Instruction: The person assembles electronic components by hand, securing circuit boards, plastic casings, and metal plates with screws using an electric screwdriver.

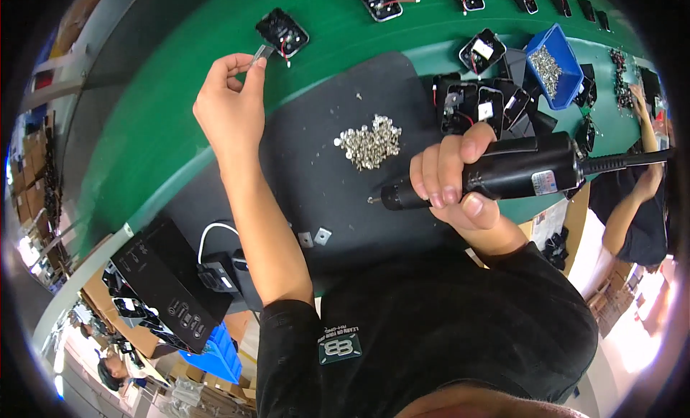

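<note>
My left hand [233,105] is reaching over the green belt, thumb and fingers pinched on a small shiny flat piece [262,53]. Just beyond it lies a black device housing [282,34] with red and white wires. In my right hand [453,170] is a black electric screwdriver [514,166], held level with its tip pointing left and its cable leaving to the right. A small bright thing, possibly a screw, shows at the tip. A heap of silver screws [370,143] rests on the black mat [316,141] between my hands.
Several more housings [379,2] line the green belt [194,40]. At right, housings [489,105] crowd beside a blue bin [557,66] of small metal parts. Two small metal plates [322,236] lie near my left forearm. A black box [172,285] stands lower left. Another person [632,202] works at far right.
</note>
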### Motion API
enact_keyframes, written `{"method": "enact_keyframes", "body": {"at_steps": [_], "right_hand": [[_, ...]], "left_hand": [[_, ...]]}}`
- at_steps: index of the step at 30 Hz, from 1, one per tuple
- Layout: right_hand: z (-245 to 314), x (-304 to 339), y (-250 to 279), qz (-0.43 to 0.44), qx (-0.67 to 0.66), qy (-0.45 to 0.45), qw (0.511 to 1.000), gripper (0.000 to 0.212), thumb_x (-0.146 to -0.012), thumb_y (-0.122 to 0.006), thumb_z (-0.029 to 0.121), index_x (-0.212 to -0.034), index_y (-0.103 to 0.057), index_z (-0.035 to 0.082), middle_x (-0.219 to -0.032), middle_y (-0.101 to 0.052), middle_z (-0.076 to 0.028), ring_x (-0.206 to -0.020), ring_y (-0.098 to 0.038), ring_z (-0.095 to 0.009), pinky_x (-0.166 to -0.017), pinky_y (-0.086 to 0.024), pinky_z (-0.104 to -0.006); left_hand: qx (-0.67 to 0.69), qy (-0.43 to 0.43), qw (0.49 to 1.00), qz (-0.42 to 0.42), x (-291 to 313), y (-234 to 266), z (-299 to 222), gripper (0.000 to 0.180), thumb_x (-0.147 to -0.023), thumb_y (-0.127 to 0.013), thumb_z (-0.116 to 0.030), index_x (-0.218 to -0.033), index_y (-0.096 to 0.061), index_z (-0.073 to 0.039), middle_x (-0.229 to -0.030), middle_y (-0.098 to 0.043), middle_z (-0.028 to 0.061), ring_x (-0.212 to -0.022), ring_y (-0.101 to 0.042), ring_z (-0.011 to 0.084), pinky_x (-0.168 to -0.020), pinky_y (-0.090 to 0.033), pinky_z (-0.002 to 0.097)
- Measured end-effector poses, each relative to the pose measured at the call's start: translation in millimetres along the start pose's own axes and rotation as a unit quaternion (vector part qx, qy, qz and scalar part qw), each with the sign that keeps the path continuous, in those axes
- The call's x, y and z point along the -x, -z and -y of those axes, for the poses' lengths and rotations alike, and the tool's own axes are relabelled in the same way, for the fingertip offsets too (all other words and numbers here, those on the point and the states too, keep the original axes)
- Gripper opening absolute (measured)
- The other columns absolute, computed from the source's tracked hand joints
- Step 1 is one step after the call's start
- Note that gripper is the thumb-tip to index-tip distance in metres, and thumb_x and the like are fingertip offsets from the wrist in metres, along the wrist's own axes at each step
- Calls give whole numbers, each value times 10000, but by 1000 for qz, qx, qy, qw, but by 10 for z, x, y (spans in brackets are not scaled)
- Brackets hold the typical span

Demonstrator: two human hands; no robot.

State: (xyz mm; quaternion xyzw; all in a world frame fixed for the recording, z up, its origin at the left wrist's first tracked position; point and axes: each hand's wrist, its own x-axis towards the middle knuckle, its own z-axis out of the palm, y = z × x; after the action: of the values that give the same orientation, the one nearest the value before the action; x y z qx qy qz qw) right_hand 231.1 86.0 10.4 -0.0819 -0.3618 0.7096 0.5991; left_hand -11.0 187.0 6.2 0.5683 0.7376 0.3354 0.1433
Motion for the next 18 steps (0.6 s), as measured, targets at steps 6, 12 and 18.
{"method": "enact_keyframes", "body": {"at_steps": [6,12,18], "right_hand": [[99,-6,-23,-51,-31,-30,998,444,-808,-679,94,-1166,-419,122,-735,-513,-17,-684,-525,-143,-664,-450,-319],[60,-7,49,-44,-42,-28,998,433,-804,-695,87,-1153,-440,111,-739,-531,-28,-674,-529,-140,-643,-456,-307],[-2,13,-11,-18,-56,-14,998,441,-798,-676,56,-1167,-439,104,-737,-531,-33,-674,-530,-134,-638,-452,-300]], "left_hand": [[-5,-115,993,-27,-299,-294,108,153,-746,-778,-176,-831,-718,-65,-1017,-694,114,-1015,-639,271,-906,-480,364],[-12,17,999,40,-404,-378,-9,161,-757,-762,-145,-869,-707,-43,-1009,-704,125,-860,-683,242,-806,-525,352],[64,-69,994,61,-533,-323,205,248,-774,-742,-148,-989,-694,-34,-873,-715,99,-789,-673,174,-719,-518,302]]}}
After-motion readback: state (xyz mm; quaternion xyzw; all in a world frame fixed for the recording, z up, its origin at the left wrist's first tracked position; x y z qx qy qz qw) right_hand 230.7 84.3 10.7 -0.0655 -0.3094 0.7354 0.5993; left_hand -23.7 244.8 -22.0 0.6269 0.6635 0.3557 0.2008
